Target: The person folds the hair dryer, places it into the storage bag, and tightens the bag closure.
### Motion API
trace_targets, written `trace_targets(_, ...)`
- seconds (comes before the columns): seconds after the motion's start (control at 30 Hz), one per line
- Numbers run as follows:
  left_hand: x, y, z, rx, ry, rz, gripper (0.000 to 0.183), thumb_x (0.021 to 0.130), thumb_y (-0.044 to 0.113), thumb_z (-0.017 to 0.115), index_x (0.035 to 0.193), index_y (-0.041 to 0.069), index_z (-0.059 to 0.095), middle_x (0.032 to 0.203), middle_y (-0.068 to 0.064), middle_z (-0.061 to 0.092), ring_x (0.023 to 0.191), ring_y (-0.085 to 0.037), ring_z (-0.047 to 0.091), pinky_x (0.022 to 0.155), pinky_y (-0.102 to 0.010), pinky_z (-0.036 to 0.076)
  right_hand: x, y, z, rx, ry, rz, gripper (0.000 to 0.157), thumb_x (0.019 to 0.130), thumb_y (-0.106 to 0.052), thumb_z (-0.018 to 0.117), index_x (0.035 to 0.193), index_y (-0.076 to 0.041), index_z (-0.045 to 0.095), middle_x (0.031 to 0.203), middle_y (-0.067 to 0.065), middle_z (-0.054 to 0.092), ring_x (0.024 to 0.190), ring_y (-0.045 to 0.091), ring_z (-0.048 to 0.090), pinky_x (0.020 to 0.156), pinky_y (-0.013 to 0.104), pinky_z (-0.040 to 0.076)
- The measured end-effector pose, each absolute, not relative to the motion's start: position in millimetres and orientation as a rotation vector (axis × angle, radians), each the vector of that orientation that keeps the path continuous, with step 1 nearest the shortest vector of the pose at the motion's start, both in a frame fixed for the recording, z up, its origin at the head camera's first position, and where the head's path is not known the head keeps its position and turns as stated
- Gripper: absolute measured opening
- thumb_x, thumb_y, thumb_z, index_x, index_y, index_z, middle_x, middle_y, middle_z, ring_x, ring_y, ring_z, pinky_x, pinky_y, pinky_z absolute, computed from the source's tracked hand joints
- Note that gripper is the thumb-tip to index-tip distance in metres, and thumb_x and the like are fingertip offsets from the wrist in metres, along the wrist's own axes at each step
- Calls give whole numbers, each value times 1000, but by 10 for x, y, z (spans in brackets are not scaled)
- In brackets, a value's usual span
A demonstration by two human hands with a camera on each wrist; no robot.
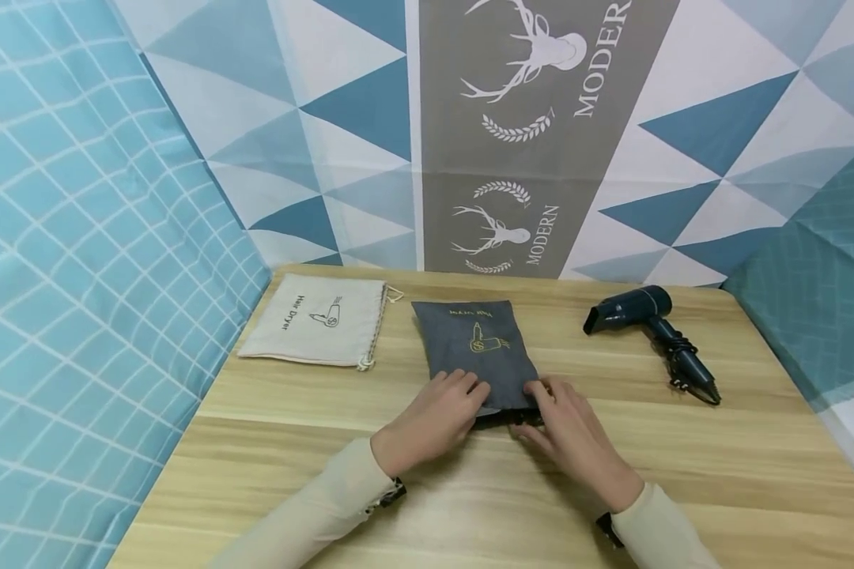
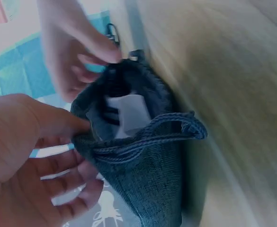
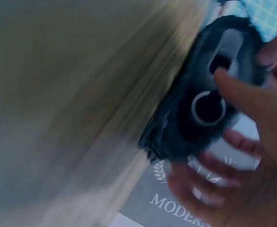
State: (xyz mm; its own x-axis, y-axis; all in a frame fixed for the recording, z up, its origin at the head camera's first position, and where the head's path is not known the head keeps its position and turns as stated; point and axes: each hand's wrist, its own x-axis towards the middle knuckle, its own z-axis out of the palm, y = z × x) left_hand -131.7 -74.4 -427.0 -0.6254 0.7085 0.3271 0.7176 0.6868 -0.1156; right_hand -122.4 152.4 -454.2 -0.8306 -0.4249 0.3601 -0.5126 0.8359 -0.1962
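Note:
A dark grey drawstring bag [image 1: 451,352], printed with a yellow hair dryer, lies on the table with its mouth facing me. My left hand [image 1: 430,419] pinches the rim on the left side, thumb at the opening and fingers on the outside. At the right corner of the mouth, my right hand [image 1: 572,431] holds the edge, its thumb crossing the opening in the right wrist view. Inside the gaping mouth show a whitish flat piece [image 2: 134,116] and a dark object with a pale ring [image 3: 193,109]. The drawstring cord [image 2: 169,123] loops off the rim.
To the left lies a cream drawstring bag [image 1: 299,320] marked "Hair Dryer". A dark hair dryer [image 1: 629,308] with its cord wrapped round the handle rests at the right. Behind the wooden table [image 1: 313,474] hangs a patterned cloth [image 1: 370,213].

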Motion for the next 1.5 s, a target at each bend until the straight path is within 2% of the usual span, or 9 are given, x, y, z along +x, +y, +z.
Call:
trace_targets(0.17, -1303, -737, -4238, -1267, -2530, -112, 17, 92, 17, 46, 106, 14, 55, 91, 2, 54, 79, -13, 47, 64, -28, 40, -1297, 1553, -4611, 823, -2773, 408, 34, 75, -36, 71, 94, -16, 52, 70, -7, 53, 60, 5, 50, 50, 23, 39)
trace_targets(0.37, -1297, -753, -4233, -1333, -2576, -139, 17, 92, 19, 48, 106, 15, 54, 89, 3, 54, 77, -11, 49, 65, -27, 42, -1344, 1488, -4602, 699, -2838, 413, 15, 81, -17, 63, 85, -17, 48, 57, -10, 45, 49, 3, 43, 44, 23, 33)
trace_targets(0.57, -1291, -852, -4294, -1198, -2614, -119, 19, 86, 28, 57, 101, 15, 54, 87, 2, 50, 78, -15, 46, 62, -29, 38, -1340, 1529, -4578, 623, -2936, 547, 28, 80, -28, 67, 95, -15, 48, 63, -6, 49, 51, 4, 43, 45, 23, 35)
trace_targets(0.67, -1275, -958, -4353, -1069, -2666, -83, 37, 81, 43, 62, 103, 15, 52, 90, -1, 48, 82, -18, 46, 65, -33, 39, -1323, 1595, -4583, 554, -2998, 600, 39, 76, -38, 69, 98, -14, 48, 70, -3, 49, 53, 7, 42, 44, 24, 33)
trace_targets(0.8, -1247, -1089, -4437, -923, -2769, 17, 60, 72, 59, 62, 105, 11, 51, 89, -5, 51, 81, -22, 50, 64, -36, 41, -1313, 1677, -4616, 528, -3057, 547, 38, 76, -37, 69, 97, -11, 50, 75, -1, 46, 57, 9, 42, 46, 25, 33)
trace_targets(1.03, -1240, -1242, -4577, -901, -2859, 23, 25, 84, 34, 58, 87, 10, 59, 70, -3, 56, 60, -18, 54, 49, -32, 43, -1331, 1764, -4677, 582, -3043, 503, 14, 82, -16, 63, 81, -13, 50, 65, -4, 45, 54, 9, 42, 45, 26, 33)
trace_targets(1.27, -1249, -1388, -4624, -1007, -2881, -206, 17, 90, 22, 50, 76, 16, 57, 61, 5, 49, 52, -8, 46, 46, -26, 41, -1371, 1827, -4681, 633, -3013, 589, 29, 80, -14, 66, 106, -15, 53, 78, -6, 57, 63, 4, 50, 54, 25, 40)
trace_targets(1.4, -1236, -1458, -4595, -998, -2898, -262, 21, 90, 20, 49, 70, 18, 53, 57, 7, 43, 48, -6, 39, 43, -24, 36, -1373, 1825, -4657, 629, -3078, 569, 6, 84, -16, 61, 82, -16, 55, 63, -8, 50, 53, 5, 43, 48, 24, 35)
trace_targets(1.5, -1216, -1514, -4602, -987, -2913, -303, 24, 90, 20, 48, 66, 19, 48, 55, 8, 41, 46, -6, 38, 42, -23, 34, -1335, 1857, -4634, 551, -3199, 556, 16, 88, -18, 55, 72, -16, 52, 55, -6, 44, 48, 8, 39, 45, 25, 32)
